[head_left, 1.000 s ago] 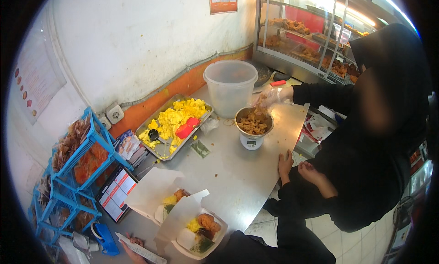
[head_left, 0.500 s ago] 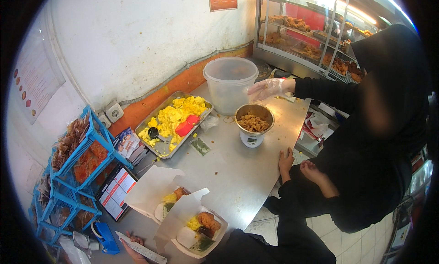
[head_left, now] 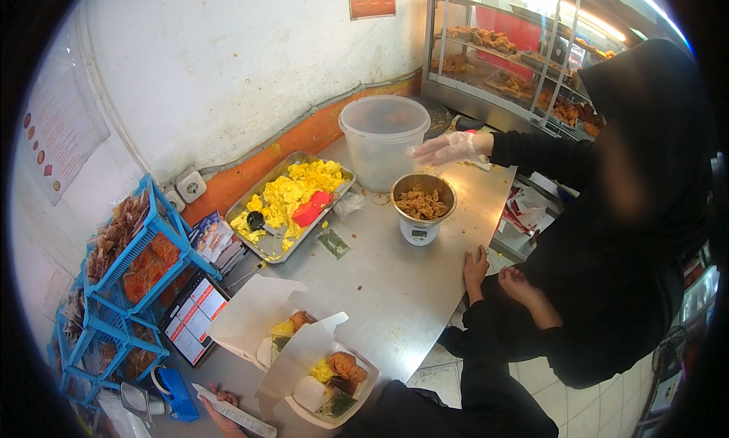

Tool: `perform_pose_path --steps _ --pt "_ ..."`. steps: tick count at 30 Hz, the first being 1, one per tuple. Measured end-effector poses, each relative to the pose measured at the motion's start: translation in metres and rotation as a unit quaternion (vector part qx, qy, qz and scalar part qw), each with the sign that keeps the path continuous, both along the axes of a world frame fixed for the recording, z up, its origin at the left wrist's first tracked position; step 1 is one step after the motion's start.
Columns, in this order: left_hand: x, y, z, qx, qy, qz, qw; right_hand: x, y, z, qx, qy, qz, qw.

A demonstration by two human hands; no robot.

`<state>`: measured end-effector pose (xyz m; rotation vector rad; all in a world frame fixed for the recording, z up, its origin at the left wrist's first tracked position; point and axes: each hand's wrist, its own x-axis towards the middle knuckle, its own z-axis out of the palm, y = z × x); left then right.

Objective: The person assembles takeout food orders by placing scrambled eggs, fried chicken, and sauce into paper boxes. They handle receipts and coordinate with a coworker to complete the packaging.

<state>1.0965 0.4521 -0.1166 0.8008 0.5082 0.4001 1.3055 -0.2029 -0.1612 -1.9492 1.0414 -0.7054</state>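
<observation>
At the lower left, my left hand (head_left: 222,414) is closed on a long white printed paper slip (head_left: 235,412). Beside it are two open white takeaway boxes: the nearer box (head_left: 282,379) and the farther box (head_left: 244,316). Both contain fried chicken, yellow scrambled egg and a green-patterned packet. My right hand (head_left: 476,269), in a dark sleeve, rests at the table's right edge, fingers extended and nothing visible in it. Farther in, a metal bowl (head_left: 402,203) of brown crispy crumbs sits on a white kitchen scale (head_left: 418,234). A co-worker's gloved hand (head_left: 448,149) hovers behind the bowl.
A metal tray (head_left: 270,257) holds scrambled egg, a red utensil and a black-handled one. Behind stands a translucent tub (head_left: 380,149). Blue baskets (head_left: 148,233), a tablet (head_left: 195,316) and a blue tape dispenser (head_left: 176,396) line the left. A co-worker (head_left: 630,233) occupies the right.
</observation>
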Motion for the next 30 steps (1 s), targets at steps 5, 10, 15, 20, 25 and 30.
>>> perform_pose_path --steps 5,10,15,20,25,30 --pt "0.0000 -0.0035 0.0039 -0.022 0.014 0.010 1.000 -0.0005 0.0000 0.0006 0.011 0.002 0.000 1.000" --pt "0.0000 -0.0044 0.0044 0.006 0.022 0.014 1.000 0.0002 0.0008 -0.0006 0.000 0.006 -0.013 1.000" --pt "0.0023 -0.0024 0.0033 -0.063 0.005 0.030 0.998 0.0008 -0.0020 -0.0042 -0.007 -0.005 0.000 1.000" --pt "-0.0002 -0.0048 0.0044 -0.018 0.016 0.029 0.999 0.0003 -0.0019 -0.0079 -0.036 -0.013 -0.003 0.999" --pt "-0.0005 -0.0046 0.0059 -0.029 0.006 0.018 0.999 -0.0005 -0.0015 -0.0040 -0.015 0.001 -0.002 1.000" --pt "-0.0002 -0.0010 0.0018 0.004 0.001 0.006 1.000 -0.0027 0.0015 0.0014 -0.008 0.009 -0.008 1.000"
